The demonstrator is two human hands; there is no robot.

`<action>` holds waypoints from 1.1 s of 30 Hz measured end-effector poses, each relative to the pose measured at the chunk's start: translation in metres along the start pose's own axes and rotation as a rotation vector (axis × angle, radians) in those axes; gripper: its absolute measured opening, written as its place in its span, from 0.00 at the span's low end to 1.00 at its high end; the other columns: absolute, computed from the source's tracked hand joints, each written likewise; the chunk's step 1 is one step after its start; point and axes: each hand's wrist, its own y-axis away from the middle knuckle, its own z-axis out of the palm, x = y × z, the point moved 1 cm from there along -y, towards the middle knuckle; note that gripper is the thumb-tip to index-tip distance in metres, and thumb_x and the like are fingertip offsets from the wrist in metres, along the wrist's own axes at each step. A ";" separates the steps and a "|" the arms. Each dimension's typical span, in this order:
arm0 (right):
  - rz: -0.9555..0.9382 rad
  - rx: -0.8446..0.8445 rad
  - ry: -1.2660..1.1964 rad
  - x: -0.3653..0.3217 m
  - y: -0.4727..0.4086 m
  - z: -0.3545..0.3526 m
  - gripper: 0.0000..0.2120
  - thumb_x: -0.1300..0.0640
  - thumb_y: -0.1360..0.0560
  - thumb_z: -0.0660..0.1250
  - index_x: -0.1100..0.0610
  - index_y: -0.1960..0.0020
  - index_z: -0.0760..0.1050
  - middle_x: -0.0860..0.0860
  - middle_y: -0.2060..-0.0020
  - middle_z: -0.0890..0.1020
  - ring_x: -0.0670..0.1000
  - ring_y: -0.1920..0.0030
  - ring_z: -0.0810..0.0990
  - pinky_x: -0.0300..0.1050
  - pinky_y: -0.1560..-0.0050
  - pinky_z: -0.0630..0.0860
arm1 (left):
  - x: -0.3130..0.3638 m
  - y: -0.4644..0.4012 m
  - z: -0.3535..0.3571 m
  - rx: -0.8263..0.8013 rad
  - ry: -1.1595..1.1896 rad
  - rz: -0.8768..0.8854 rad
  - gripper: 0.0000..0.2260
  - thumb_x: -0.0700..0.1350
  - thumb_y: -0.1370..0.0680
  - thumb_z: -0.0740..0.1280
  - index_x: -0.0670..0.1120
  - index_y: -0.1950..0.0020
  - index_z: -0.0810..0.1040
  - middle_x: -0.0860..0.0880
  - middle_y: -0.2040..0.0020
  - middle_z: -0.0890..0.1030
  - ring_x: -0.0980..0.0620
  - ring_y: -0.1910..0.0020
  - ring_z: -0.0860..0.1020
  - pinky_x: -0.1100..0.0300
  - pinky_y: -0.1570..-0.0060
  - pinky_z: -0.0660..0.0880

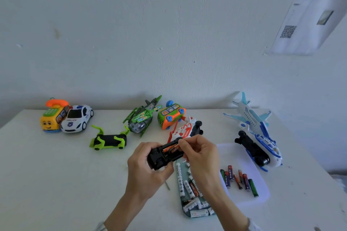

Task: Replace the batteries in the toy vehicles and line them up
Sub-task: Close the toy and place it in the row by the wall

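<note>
Above the surface, the left hand grips an upturned black toy car. The right hand pinches an orange battery in its open compartment. A tray holds white batteries; eight dark batteries lie on a sheet.

A plain room, likely a home — white table, scuffed wall, QR-code sheet.

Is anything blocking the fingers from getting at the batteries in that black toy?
Nothing visible does. The left hand holds the black toy underside up with its battery bay uncovered, and the right hand's fingertips already touch the orange batteries inside.
</note>
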 end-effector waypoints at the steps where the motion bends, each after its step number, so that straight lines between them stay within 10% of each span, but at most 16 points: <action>1: -0.005 0.003 0.025 0.000 0.002 0.004 0.06 0.62 0.27 0.71 0.58 0.63 0.80 0.51 0.71 0.82 0.41 0.73 0.73 0.33 0.70 0.69 | -0.001 0.000 -0.003 -0.007 -0.016 0.013 0.16 0.51 0.38 0.71 0.48 0.53 0.78 0.53 0.59 0.78 0.58 0.58 0.76 0.75 0.60 0.70; 13: -0.107 0.059 0.190 -0.002 0.016 0.069 0.15 0.59 0.26 0.71 0.57 0.70 0.75 0.45 0.77 0.73 0.43 0.74 0.69 0.31 0.73 0.64 | -0.025 -0.014 -0.061 -0.002 -0.011 0.023 0.15 0.50 0.38 0.73 0.47 0.55 0.79 0.55 0.60 0.77 0.55 0.61 0.76 0.67 0.63 0.72; 19: -0.644 0.077 0.859 0.011 0.020 0.105 0.21 0.43 0.23 0.56 0.52 0.70 0.73 0.46 0.75 0.71 0.47 0.75 0.70 0.40 0.78 0.64 | -0.047 -0.023 -0.092 0.033 -0.009 0.025 0.14 0.49 0.38 0.74 0.47 0.55 0.79 0.53 0.59 0.79 0.54 0.60 0.78 0.65 0.62 0.74; 22: -0.629 0.004 0.953 0.013 0.020 0.117 0.26 0.37 0.22 0.50 0.51 0.69 0.71 0.46 0.74 0.70 0.46 0.74 0.70 0.40 0.75 0.63 | -0.060 -0.024 -0.103 0.018 -0.024 -0.007 0.15 0.49 0.38 0.74 0.47 0.54 0.80 0.54 0.59 0.80 0.54 0.59 0.78 0.66 0.61 0.74; 27: -0.145 -0.075 0.150 0.039 -0.004 0.117 0.17 0.41 0.24 0.59 0.52 0.59 0.76 0.44 0.73 0.73 0.46 0.69 0.69 0.55 0.64 0.72 | -0.067 -0.031 -0.122 0.095 0.141 -0.320 0.14 0.45 0.42 0.73 0.48 0.57 0.81 0.53 0.63 0.82 0.55 0.64 0.79 0.66 0.67 0.74; 33: -0.149 -0.513 1.046 0.106 -0.004 0.121 0.21 0.49 0.23 0.64 0.54 0.32 0.69 0.48 0.37 0.71 0.50 0.36 0.68 0.40 0.37 0.63 | -0.092 -0.040 -0.138 -0.013 0.779 -1.040 0.18 0.39 0.44 0.77 0.41 0.58 0.76 0.47 0.68 0.66 0.50 0.75 0.62 0.61 0.73 0.63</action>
